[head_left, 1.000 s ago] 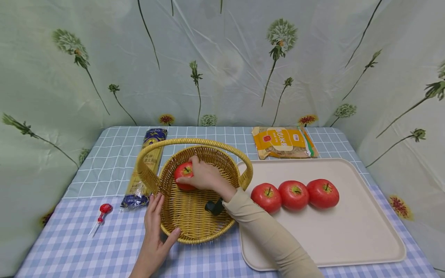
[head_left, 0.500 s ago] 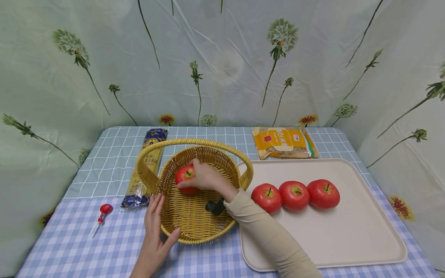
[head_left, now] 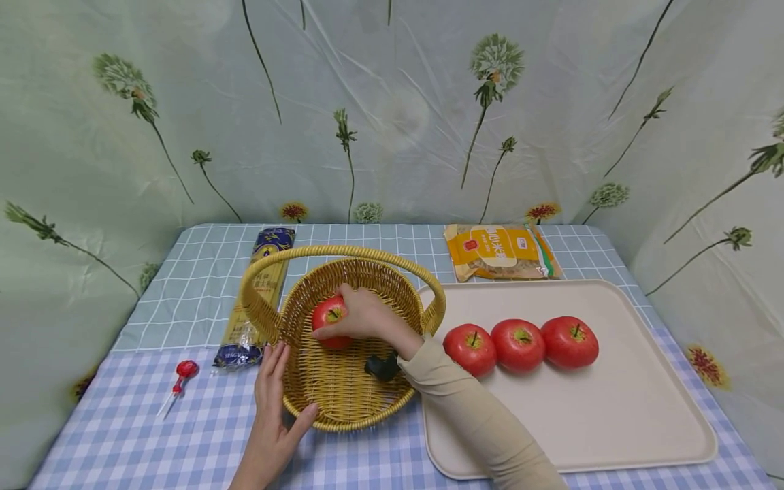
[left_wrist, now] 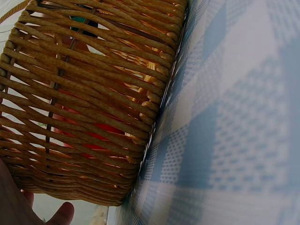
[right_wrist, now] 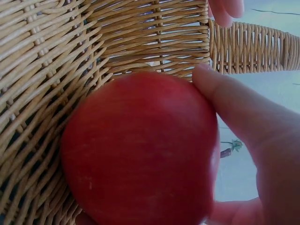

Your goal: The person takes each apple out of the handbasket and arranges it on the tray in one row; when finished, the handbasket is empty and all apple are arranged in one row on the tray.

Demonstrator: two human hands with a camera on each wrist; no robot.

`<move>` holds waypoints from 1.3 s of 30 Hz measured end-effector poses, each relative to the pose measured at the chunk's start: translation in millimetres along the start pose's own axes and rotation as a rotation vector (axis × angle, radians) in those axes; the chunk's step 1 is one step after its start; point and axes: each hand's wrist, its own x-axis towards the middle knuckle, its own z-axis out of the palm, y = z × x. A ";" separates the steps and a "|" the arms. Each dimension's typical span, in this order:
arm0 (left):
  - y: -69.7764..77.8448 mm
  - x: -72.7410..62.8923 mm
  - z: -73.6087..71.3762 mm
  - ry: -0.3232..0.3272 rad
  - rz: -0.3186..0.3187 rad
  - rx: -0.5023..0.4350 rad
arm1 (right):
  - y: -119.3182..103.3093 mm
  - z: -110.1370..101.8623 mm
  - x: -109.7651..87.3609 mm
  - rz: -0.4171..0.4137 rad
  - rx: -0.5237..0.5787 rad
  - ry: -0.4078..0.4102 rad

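Note:
A yellow-brown wicker basket (head_left: 343, 401) with a tall arched handle stands on the cloth in the head view. My right hand (head_left: 367, 314) reaches down into it and holds a red apple (head_left: 329, 318), thumb on the near side and fingers on the far side. In the right wrist view the apple (right_wrist: 140, 150) fills the middle, close to the woven wall, with the thumb (right_wrist: 234, 101) along its edge. My left hand (head_left: 272, 408) rests against the basket's left front, fingers extended at the rim and thumb spread toward the front. The left wrist view shows the outer weave (left_wrist: 89, 93).
Three red apples (head_left: 517, 346) sit in a row on the beige tray (head_left: 612, 422) at right. Behind it lies an orange food bag (head_left: 502, 252). A spaghetti pack (head_left: 245, 320) and a red lollipop (head_left: 186, 369) lie left of the basket. A black object (head_left: 382, 367) shows beside the right wrist.
My right hand and the apple have shifted slightly right and toward the front inside the basket. The left hand and basket have stayed in place.

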 end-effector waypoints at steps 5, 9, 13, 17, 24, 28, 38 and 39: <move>0.2 -0.8 0.6 0.004 -0.014 -0.003 | 2.2 -0.5 -3.2 -0.017 0.005 0.037; 1.5 -0.7 0.3 0.000 -0.022 -0.006 | 1.5 -1.1 -6.7 -0.030 -0.004 0.080; 1.5 -0.3 0.3 -0.001 -0.015 -0.006 | -0.4 -1.7 -11.0 -0.046 -0.016 0.137; 1.5 0.1 0.3 0.001 -0.007 -0.004 | -2.4 -3.5 -16.7 -0.082 0.002 0.195; 1.1 2.1 -1.5 -0.018 -0.009 0.000 | -6.0 -6.6 -28.6 -0.135 0.088 0.254; 0.5 1.9 -1.4 -0.015 -0.007 0.002 | -9.0 -8.5 -35.7 -0.147 0.157 0.286; 2.3 1.8 -2.5 -0.020 -0.002 0.009 | -12.1 -10.1 -55.6 -0.222 0.271 0.328; 2.1 1.6 -2.5 -0.021 -0.003 0.009 | -11.8 -10.1 -57.8 -0.229 0.285 0.333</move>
